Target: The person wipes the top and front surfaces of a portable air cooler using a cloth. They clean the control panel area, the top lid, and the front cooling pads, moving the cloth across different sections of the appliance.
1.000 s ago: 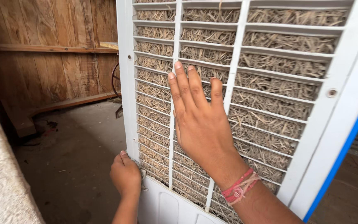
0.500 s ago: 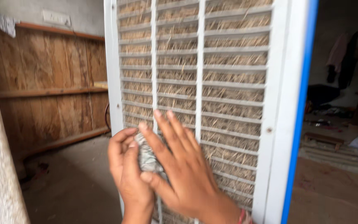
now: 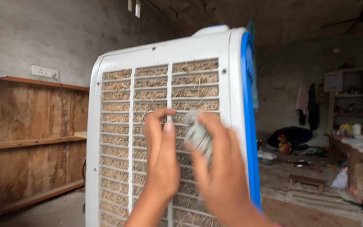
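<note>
The right hand [image 3: 221, 168] pinches a grey rag [image 3: 197, 133]. The left hand [image 3: 161, 157], fingers curled, touches the cooler's grille [image 3: 118, 126].

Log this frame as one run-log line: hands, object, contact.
left hand: fingertips on grille | right hand: holding grey crumpled wad | object: white air cooler, straw pad behind slats | contact: both hands at grille

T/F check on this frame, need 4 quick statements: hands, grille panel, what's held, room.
1. Both hands are raised in front of the cooler's slatted panel. True.
2. The right hand holds a grey crumpled wad. True.
3. The cooler's edge trim is red. False: it is blue.
4. The left hand rests on the wooden wall panel. False: it is up at the grille, apart from that panel.
</note>
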